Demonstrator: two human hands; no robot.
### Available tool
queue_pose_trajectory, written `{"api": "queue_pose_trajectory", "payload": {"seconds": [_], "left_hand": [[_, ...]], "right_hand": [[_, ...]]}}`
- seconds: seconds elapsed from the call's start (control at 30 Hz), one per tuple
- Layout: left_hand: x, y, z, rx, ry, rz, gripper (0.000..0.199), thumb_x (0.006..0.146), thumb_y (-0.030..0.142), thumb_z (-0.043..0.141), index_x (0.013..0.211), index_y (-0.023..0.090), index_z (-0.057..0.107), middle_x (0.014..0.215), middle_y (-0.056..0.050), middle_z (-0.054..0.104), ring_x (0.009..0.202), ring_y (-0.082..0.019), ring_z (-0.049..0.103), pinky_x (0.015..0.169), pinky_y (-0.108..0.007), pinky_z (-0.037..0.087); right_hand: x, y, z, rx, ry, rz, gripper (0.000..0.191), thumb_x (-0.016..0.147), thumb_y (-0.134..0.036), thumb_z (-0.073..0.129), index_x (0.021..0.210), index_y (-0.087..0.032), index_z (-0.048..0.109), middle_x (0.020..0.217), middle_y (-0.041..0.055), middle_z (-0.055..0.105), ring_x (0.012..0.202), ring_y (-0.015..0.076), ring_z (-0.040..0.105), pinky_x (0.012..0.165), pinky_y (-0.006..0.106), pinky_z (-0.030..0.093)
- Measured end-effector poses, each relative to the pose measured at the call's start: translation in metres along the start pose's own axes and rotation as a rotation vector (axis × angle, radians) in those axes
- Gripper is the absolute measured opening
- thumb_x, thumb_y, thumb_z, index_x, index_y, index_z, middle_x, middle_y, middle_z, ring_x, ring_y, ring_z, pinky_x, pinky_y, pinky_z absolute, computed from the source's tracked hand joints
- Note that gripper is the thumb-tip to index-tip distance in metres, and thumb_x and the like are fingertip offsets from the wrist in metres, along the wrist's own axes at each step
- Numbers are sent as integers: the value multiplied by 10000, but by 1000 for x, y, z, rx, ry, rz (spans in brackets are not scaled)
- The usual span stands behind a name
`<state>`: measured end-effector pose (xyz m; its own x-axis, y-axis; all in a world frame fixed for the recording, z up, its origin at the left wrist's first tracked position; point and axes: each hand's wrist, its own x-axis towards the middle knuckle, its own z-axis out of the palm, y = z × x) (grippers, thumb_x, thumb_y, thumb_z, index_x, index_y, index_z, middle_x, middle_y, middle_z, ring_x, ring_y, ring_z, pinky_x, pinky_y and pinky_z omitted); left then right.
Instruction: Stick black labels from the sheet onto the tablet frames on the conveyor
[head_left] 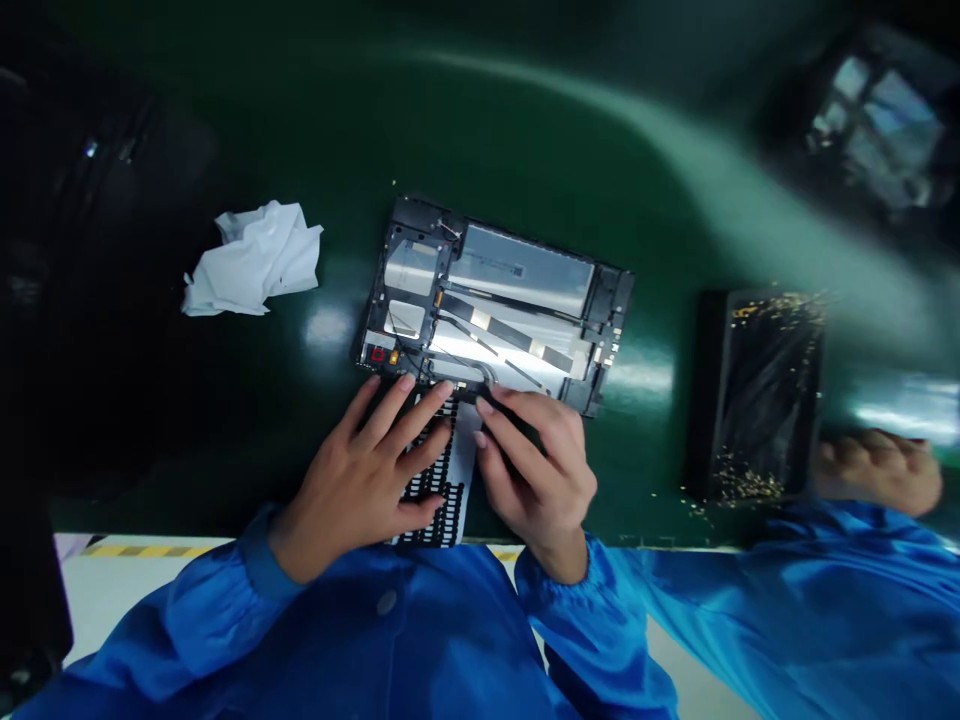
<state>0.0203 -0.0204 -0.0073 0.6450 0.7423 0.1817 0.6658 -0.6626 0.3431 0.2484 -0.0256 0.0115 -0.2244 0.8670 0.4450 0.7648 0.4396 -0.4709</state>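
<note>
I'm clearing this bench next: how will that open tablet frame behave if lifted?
The open tablet frame likely feels stiff, judging by its dark rigid-looking edge. The silver panel suggests some weight. Thin wires lying across it could snag.

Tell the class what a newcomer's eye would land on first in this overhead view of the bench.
An opened tablet chassis with silver panels dominates the middle of the green mat. At its lower edge, the left hand and right hand sit over a strip of black pads. Crumpled white tissue lies to the left; a dark panel flecked with gold specks lies to the right.
</note>
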Motion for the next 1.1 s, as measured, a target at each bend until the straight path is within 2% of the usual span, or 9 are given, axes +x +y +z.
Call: {"api": "queue_pose_trajectory", "payload": {"seconds": [0.07, 0.13, 0.27, 0.47, 0.57, 0.73, 0.8, 0.97, 1.1], "left_hand": [[0, 0, -1, 1, -6, -4, 594, 977, 568, 703, 1470, 248, 616, 1780, -79, 481, 1689, -330, 339, 1429, -533, 230], [0, 1, -1, -14, 4, 1, 614, 956, 540, 745, 1466, 226, 609, 1765, -104, 504, 1663, -340, 385, 1419, -544, 259], [0, 1, -3, -28, 7, 5, 640, 938, 502, 787, 1472, 206, 597, 1771, -122, 496, 1646, -353, 419, 1415, -561, 282], [0, 0, -6, -14, -19, 9, 639, 950, 507, 782, 1485, 203, 609, 1791, -142, 465, 1659, -392, 417, 1402, -605, 302], [-2, 5, -9, 18, 22, 19, 630, 990, 483, 744, 1512, 161, 597, 1752, -185, 508, 1626, -393, 464, 1393, -618, 315], [-6, 19, -12, 31, 34, 113, 374, 1100, 283, 565, 1419, 121, 675, 1557, -145, 702, 1470, -266, 638, 1301, -415, 482], [-6, 23, -12, -10, 10, 130, 339, 1100, 226, 527, 1354, 95, 710, 1501, -150, 739, 1450, -261, 659, 1279, -398, 514], [-4, 21, -13, -147, 13, 78, 339, 1065, 158, 559, 1362, 105, 715, 1478, -147, 757, 1440, -253, 679, 1277, -415, 544], [-3, 21, -14, -231, 16, 26, 363, 1039, 132, 599, 1384, 142, 710, 1474, -136, 761, 1435, -259, 686, 1262, -443, 569]], "right_hand": [[-10, -5, -11, 58, -30, 33, 317, 977, -60, 754, 1251, -219, 766, 1074, 88, 782, 1008, 256, 774, 859, 439, 676], [-22, -9, -22, 147, -141, 70, 277, 968, -34, 755, 1183, -208, 766, 973, 62, 753, 903, 221, 749, 771, 383, 663], [-35, -13, -32, 212, -313, 26, 250, 1015, -45, 686, 1219, -173, 752, 976, 87, 759, 854, 215, 726, 724, 363, 654], [-28, -9, -31, 110, -364, -153, 147, 1031, -86, 708, 1167, -101, 760, 967, 117, 768, 865, 224, 718, 738, 359, 640], [-22, -9, -33, 68, -424, -208, 148, 1062, -99, 668, 1165, -106, 773, 960, 112, 773, 881, 224, 717, 764, 362, 644], [-11, -14, -33, -56, -499, -374, 236, 1095, -86, 565, 991, -101, 776, 921, 122, 750, 843, 234, 672, 726, 377, 594], [-6, -18, -31, -121, -516, -426, 254, 1086, -68, 558, 938, -101, 762, 895, 123, 733, 804, 237, 644, 697, 383, 569], [-2, -21, -23, -232, -550, -461, 222, 1040, -5, 550, 970, -80, 747, 900, 145, 715, 787, 259, 626, 652, 393, 544], [-5, -13, -19, -198, -559, -435, 214, 1040, 0, 535, 996, -88, 725, 910, 140, 698, 806, 269, 624, 680, 415, 573]]}}
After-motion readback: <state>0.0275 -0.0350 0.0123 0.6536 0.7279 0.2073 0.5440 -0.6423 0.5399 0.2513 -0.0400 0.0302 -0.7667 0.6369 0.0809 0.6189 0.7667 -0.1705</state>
